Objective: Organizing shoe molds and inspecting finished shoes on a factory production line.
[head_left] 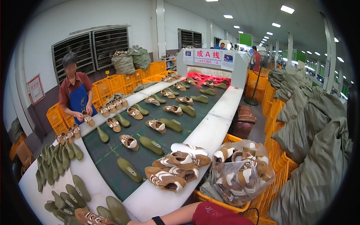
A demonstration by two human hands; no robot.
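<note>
My right forearm, in a maroon sleeve with a black wristband (pixel 158 220), reaches in along the bottom edge. Only a sliver of my right hand (pixel 140 222) shows; its fingers are cut off, so any grip is hidden. My left hand is out of view. Nearest to the right hand are an olive-green shoe last (pixel 117 210) and a brown-and-white laced sneaker (pixel 93 216) on the white ledge (pixel 150 204). Further right, several such sneakers (pixel 170 174) lie piled on the ledge, with a white sole-shaped piece (pixel 189 149) on top.
A green conveyor belt (pixel 108 157) carries sneakers and lasts in rows from a red-lit machine (pixel 210 67). Lasts (pixel 56 165) crowd the left ledge. A co-worker (pixel 77 90) handles a sneaker there. A plastic bag of sneakers (pixel 243 172), orange crates (pixel 277 187) and grey-green sacks (pixel 315 172) line the right.
</note>
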